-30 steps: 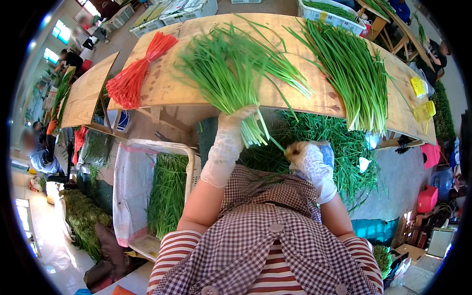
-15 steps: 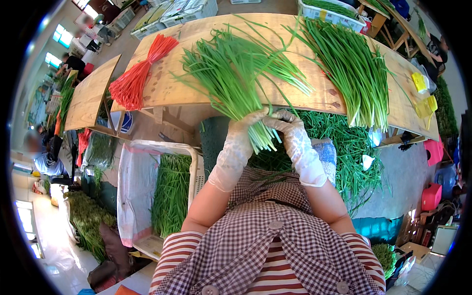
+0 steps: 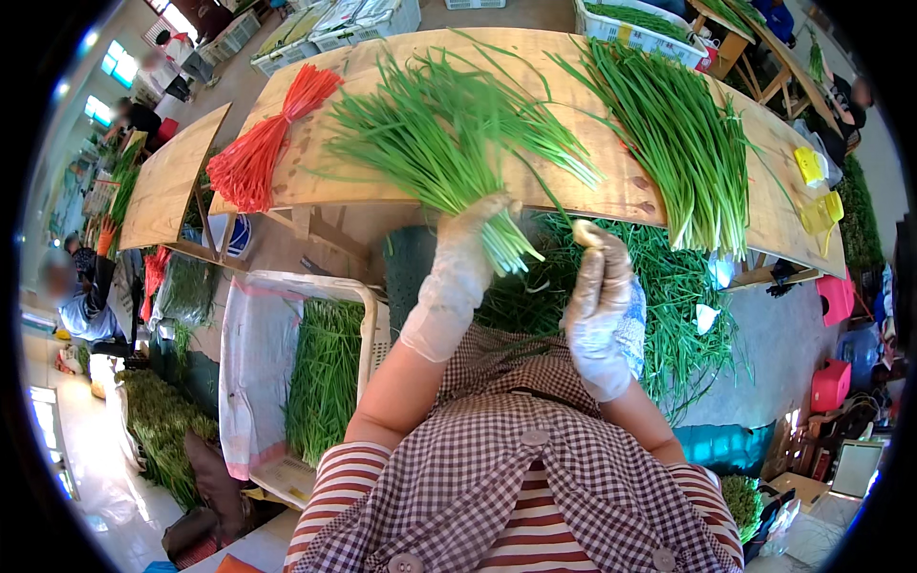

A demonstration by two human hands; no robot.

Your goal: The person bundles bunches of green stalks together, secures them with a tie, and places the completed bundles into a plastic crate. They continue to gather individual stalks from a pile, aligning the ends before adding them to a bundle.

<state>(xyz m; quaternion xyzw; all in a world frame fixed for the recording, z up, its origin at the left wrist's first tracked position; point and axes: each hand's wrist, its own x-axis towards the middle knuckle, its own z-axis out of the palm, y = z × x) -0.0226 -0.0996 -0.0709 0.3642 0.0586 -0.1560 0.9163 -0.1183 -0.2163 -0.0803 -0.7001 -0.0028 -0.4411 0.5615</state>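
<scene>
My left hand (image 3: pixel 475 229), in a pale translucent glove, is closed around the lower stalks of a bunch of garlic chives (image 3: pixel 430 143). The white cut ends point toward me, and the green blades fan out over the table. My right hand (image 3: pixel 600 282), gloved too, is apart from the bunch, to its right. Its fingers are pressed together, with a yellowish fingertip uppermost. A single chive blade reaches from the bunch toward that fingertip; whether the fingers grip it I cannot tell. Under the bunch's far right side lie more loose chives (image 3: pixel 559 143).
On the wooden table (image 3: pixel 325 181) lie a bundle of red ties (image 3: pixel 253 153), a large chive pile (image 3: pixel 669 143) and a yellow container (image 3: pixel 821 212). A lined crate of greens (image 3: pixel 330 382) stands at my left. Loose green trimmings (image 3: pixel 678 306) heap below the table's edge. Other people are farther off.
My right hand has drawn away from the stalk ends to the right and turned, fingers upward. My left hand still grips the bunch, whose blades have swung slightly left.
</scene>
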